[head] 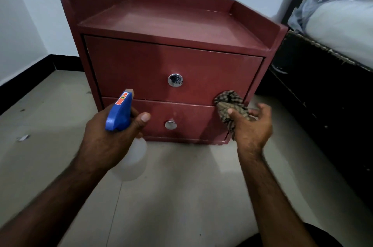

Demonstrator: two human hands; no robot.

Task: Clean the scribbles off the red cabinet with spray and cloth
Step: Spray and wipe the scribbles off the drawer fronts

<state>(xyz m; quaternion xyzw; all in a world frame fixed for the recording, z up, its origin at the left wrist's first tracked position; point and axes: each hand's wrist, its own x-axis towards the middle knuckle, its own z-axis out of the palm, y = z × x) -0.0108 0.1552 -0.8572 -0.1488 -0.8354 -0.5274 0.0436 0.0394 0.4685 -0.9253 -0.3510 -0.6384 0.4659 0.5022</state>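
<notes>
The red cabinet [141,65] stands on the floor in front of me, with two drawers and a round metal knob on each. My left hand [105,135] grips a translucent spray bottle [133,158] by its blue trigger head, nozzle pointing at the lower drawer's left end. My right hand [252,125] holds a bunched checked cloth [230,103] against the cabinet's lower right front, where the two drawers meet. I can make out no scribbles on the drawer fronts or top.
A dark bed frame [323,95] with a plastic-wrapped mattress [339,24] stands close on the cabinet's right. White walls with black skirting run behind and to the left. Small scraps [23,137] lie on the pale tiled floor at left.
</notes>
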